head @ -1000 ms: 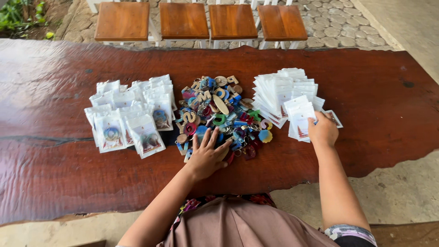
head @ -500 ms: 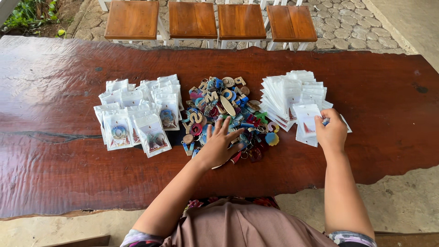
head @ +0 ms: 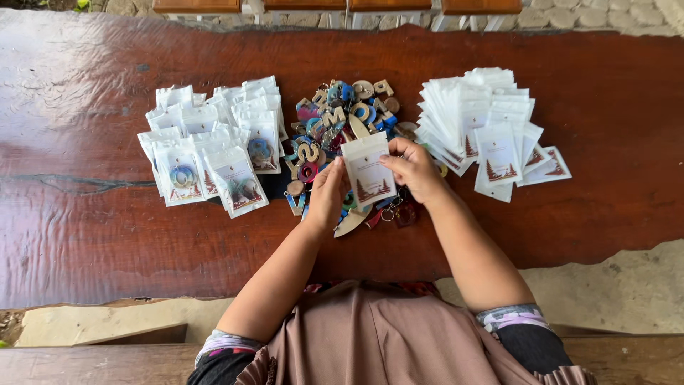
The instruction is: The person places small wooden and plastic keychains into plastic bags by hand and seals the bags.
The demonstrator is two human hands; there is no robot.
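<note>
Change: a second ago the left hand [head: 329, 194] lay spread on the heap of keychains [head: 342, 128] and the right hand [head: 413, 169] rested on the stack of empty pouches [head: 491, 121] off to its own side; now both meet over the heap with one small white pouch [head: 368, 171] between them
Right hand: closed in a pinch on the pouch's edge, thumb across the front, fingers behind
Left hand: fingers curled against the pouch's other lower edge, steadying it; whether a keychain is tucked in the palm I cannot tell
Pouch: upright and face-up, held just above the heap, flat and apparently still unfilled
Meaning: a fresh pouch has come off the stack, so the packing of one more piece looks to be at its start rather than its end
Heap: directly under and beyond both hands, wooden letters, rings and coloured charms in a loose pile
Empty pouches: well out to the right of the right hand, fanned in overlapping rows
Filled pouches [head: 206, 150]: out to the left of the left hand, each showing a charm through its clear window
Table [head: 85, 235]: dark red polished wood slab under everything
</note>
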